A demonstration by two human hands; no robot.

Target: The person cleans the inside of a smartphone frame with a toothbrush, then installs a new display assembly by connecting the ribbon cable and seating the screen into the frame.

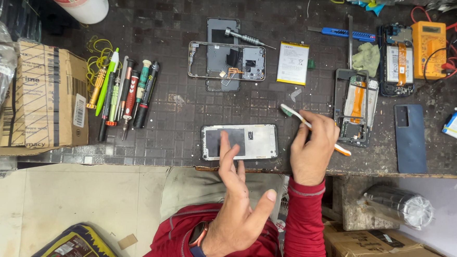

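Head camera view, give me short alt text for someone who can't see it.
Seen from above, a person's right hand holds a toothbrush over a dark workbench, while the open left hand hovers near an opened phone screen frame. Screwdrivers, a battery and other dismantled phones lie around.

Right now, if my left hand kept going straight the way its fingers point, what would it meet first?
Probably the opened phone panel lying at the bench edge: the left hand is open, fingers pointing away from the body over it. Its height above the panel is unclear.
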